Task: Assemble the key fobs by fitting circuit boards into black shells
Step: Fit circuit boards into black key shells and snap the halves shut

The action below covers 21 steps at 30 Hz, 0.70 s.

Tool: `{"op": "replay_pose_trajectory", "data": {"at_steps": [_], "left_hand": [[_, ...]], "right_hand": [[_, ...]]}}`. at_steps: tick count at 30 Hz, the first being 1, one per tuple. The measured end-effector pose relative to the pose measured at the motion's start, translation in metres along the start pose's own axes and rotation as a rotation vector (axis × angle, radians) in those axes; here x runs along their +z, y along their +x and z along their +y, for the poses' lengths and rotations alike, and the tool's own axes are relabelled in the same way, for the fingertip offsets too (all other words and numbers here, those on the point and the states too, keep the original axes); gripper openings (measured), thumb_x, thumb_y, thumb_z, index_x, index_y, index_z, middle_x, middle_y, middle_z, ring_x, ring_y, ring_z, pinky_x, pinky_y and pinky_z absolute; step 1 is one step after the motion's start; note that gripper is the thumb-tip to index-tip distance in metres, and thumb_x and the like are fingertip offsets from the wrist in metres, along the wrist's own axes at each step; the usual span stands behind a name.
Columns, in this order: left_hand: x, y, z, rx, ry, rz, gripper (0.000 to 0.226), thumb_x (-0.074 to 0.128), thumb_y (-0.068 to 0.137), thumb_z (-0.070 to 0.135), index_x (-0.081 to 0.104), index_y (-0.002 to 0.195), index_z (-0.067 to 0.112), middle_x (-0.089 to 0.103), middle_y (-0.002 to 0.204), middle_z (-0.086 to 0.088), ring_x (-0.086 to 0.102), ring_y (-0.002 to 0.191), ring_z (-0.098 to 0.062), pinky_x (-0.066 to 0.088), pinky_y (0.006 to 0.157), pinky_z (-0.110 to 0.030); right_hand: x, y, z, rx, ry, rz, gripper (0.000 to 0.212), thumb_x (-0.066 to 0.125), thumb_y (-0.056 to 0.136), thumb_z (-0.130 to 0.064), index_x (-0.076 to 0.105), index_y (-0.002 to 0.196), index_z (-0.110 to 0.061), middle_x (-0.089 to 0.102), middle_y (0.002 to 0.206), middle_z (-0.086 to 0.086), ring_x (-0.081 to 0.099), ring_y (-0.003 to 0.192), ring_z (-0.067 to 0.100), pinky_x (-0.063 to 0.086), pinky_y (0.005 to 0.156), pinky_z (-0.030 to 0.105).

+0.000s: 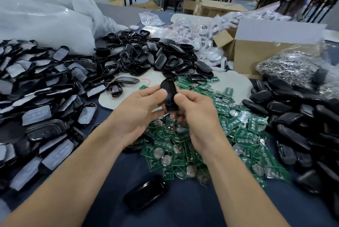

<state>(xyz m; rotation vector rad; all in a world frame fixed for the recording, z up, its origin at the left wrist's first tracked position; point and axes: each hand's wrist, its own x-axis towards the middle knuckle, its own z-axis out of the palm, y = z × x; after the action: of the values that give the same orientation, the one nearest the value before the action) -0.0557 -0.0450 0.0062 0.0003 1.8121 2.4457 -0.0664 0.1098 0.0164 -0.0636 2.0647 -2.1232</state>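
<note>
Working over a heap of green circuit boards (211,144), many with round silver coin cells on them; a person, both forearms bare.

Far left of the boards: a wide spread of black shell halves faced with grey film (36,107). Behind those, big clear plastic bags (36,15).

Beyond the boards, to their upper left: a mound of empty black shells (146,57), hollow sides mostly showing.

Nearer than the boards, at their lower left: one glossy black fob (146,192) lying alone on the dark blue surface (192,208).

Over the boards' upper left edge: left hand (139,109), fingers curled round the left side of a black shell (169,96). The shell is held off the surface between both hands, long axis roughly upright.

Right hand (194,116) grips the same shell from the right, thumb pressed on its face.

Beyond the boards, upper right: an open cardboard box (256,52); beside it a clear bag of small metal parts (293,67).

Right of the boards: a heap of closed black fobs (293,125), touching the boards' edge.
</note>
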Motion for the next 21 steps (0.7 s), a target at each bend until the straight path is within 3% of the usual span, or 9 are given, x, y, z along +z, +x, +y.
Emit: {"op": "replay_pose_trajectory", "data": {"at_steps": [5, 7, 9, 11, 14, 16, 18, 19, 21], "left_hand": [[-0.008, 0.002, 0.005, -0.008, -0.104, -0.159, 0.047, 0.049, 0.105, 0.034, 0.064, 0.130, -0.002, 0.070, 0.116, -0.012, 0.068, 0.096, -0.023, 0.056, 0.092, -0.041], [-0.012, 0.002, 0.008, -0.022, -0.175, -0.140, 0.040, 0.057, 0.097, 0.038, 0.069, 0.123, 0.009, 0.071, 0.121, -0.009, 0.069, 0.111, -0.021, 0.058, 0.092, -0.035], [-0.016, 0.001, 0.011, -0.029, -0.229, -0.095, 0.033, 0.060, 0.096, 0.036, 0.074, 0.114, 0.013, 0.072, 0.120, -0.007, 0.069, 0.114, -0.019, 0.060, 0.088, -0.032], [-0.020, 0.000, 0.015, -0.037, -0.248, -0.029, 0.030, 0.060, 0.095, 0.034, 0.080, 0.101, 0.013, 0.074, 0.113, -0.007, 0.073, 0.104, -0.018, 0.062, 0.078, -0.027], [-0.025, 0.000, 0.018, -0.048, -0.281, 0.035, 0.029, 0.063, 0.092, 0.034, 0.077, 0.107, 0.013, 0.074, 0.104, -0.005, 0.074, 0.092, -0.017, 0.062, 0.070, -0.025], [-0.027, 0.001, 0.017, -0.033, -0.299, 0.036, 0.038, 0.063, 0.092, 0.033, 0.069, 0.125, 0.015, 0.072, 0.098, -0.002, 0.071, 0.089, -0.016, 0.062, 0.072, -0.027], [-0.029, 0.002, 0.017, -0.019, -0.291, 0.028, 0.040, 0.061, 0.093, 0.032, 0.066, 0.130, 0.017, 0.070, 0.098, -0.001, 0.071, 0.090, -0.017, 0.061, 0.076, -0.029], [-0.029, 0.003, 0.016, -0.016, -0.300, 0.029, 0.040, 0.062, 0.093, 0.031, 0.067, 0.130, 0.017, 0.071, 0.099, -0.002, 0.071, 0.092, -0.018, 0.062, 0.077, -0.030], [-0.031, 0.004, 0.016, -0.017, -0.345, 0.061, 0.038, 0.064, 0.090, 0.029, 0.071, 0.125, 0.017, 0.073, 0.101, -0.005, 0.073, 0.092, -0.020, 0.062, 0.076, -0.031]], "right_hand": [[0.000, -0.001, 0.004, -0.032, -0.031, 0.012, 0.034, 0.061, 0.101, -0.032, 0.077, 0.077, -0.014, 0.073, 0.067, 0.005, 0.052, 0.053, 0.010, 0.046, 0.044, 0.032], [-0.001, -0.001, 0.009, -0.142, -0.179, 0.131, 0.031, 0.063, 0.098, -0.031, 0.076, 0.074, -0.016, 0.067, 0.059, 0.000, 0.049, 0.048, 0.010, 0.057, 0.046, 0.042], [-0.004, 0.001, 0.009, -0.233, -0.448, 0.124, 0.013, 0.068, 0.093, -0.022, 0.079, 0.088, -0.026, 0.067, 0.064, -0.006, 0.053, 0.049, 0.010, 0.062, 0.060, 0.036], [-0.004, 0.000, 0.006, -0.209, -0.762, -0.031, 0.029, 0.072, 0.088, -0.023, 0.075, 0.115, -0.034, 0.068, 0.089, -0.009, 0.062, 0.077, 0.011, 0.056, 0.080, 0.028], [0.000, -0.001, 0.002, -0.177, -1.006, -0.118, 0.025, 0.071, 0.092, -0.033, 0.073, 0.117, -0.036, 0.059, 0.117, -0.002, 0.054, 0.115, 0.021, 0.045, 0.106, 0.041], [0.000, -0.002, 0.004, -0.197, -0.944, -0.099, 0.015, 0.072, 0.092, -0.027, 0.076, 0.106, -0.033, 0.063, 0.101, -0.012, 0.059, 0.099, 0.009, 0.049, 0.099, 0.030], [0.001, -0.005, 0.003, -0.219, -0.834, -0.020, 0.008, 0.075, 0.091, -0.023, 0.077, 0.094, -0.030, 0.062, 0.085, -0.021, 0.057, 0.079, -0.004, 0.045, 0.077, 0.009], [0.000, -0.006, 0.002, -0.238, -0.814, 0.033, 0.005, 0.077, 0.089, -0.026, 0.076, 0.089, -0.031, 0.062, 0.083, -0.020, 0.057, 0.078, -0.003, 0.043, 0.073, 0.011], [-0.002, -0.007, 0.001, -0.250, -0.938, 0.041, 0.013, 0.079, 0.084, -0.043, 0.072, 0.082, -0.032, 0.061, 0.093, -0.016, 0.057, 0.092, 0.009, 0.045, 0.087, 0.028]]}}
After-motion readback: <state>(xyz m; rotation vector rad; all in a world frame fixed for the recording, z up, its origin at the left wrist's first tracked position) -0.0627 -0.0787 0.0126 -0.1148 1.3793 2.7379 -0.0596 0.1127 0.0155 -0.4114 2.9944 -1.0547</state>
